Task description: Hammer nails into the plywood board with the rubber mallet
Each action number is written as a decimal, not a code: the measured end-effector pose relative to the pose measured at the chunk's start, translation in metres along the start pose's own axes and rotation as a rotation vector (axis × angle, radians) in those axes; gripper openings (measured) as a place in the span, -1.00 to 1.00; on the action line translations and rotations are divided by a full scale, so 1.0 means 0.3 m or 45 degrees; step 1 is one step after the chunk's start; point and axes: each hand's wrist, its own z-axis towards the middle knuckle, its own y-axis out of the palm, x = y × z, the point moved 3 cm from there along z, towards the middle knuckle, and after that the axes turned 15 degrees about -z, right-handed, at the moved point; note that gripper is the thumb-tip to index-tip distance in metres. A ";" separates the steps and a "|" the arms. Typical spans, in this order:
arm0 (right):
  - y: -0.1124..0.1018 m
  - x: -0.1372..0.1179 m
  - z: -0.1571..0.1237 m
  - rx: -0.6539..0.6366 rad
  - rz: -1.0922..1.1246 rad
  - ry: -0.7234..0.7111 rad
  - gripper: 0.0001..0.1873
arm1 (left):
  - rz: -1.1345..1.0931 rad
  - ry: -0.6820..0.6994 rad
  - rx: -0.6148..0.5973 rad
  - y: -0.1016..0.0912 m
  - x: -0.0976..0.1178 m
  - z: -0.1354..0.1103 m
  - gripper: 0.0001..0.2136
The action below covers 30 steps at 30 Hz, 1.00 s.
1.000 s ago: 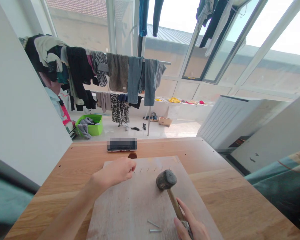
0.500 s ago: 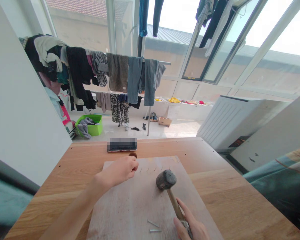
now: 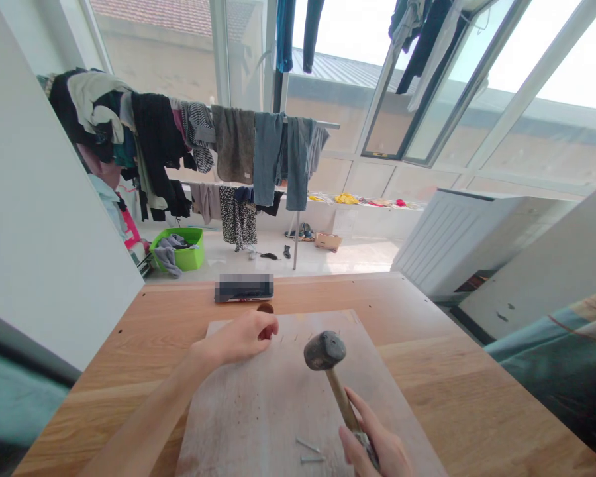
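Note:
My right hand (image 3: 375, 449) grips the wooden handle of a hammer (image 3: 332, 368), whose dark head hovers over a pale wooden board (image 3: 258, 411). My left hand (image 3: 241, 336) rests at the board's far left, fingers pinched together at the end of a row of small nails (image 3: 302, 336) standing in the board; what it pinches is too small to make out. Two loose nails (image 3: 310, 452) lie on the board near my right hand.
The board lies on a wooden table (image 3: 447, 391). A dark flat device (image 3: 243, 289) sits at the table's far edge with a small brown round thing (image 3: 265, 308) beside it. Beyond are a laundry rack (image 3: 238, 159), a green basket (image 3: 181, 246) and white panels (image 3: 477, 238).
The hammer head has lifted slightly and shifted left toward my left hand. My left hand has crept a little to the right along the nail row.

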 end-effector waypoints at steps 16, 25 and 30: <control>0.065 -0.245 0.087 -0.067 -0.126 -0.373 -0.41 | -0.008 0.166 0.027 -0.006 0.007 0.003 -0.96; 0.042 -0.202 0.073 -0.002 -0.033 -0.323 -0.32 | 0.051 -0.161 -0.032 -0.040 0.030 -0.034 -0.89; 0.004 -0.073 0.024 0.013 -0.051 -0.136 -0.22 | 0.199 -0.107 -0.192 -0.002 0.134 -0.069 -0.94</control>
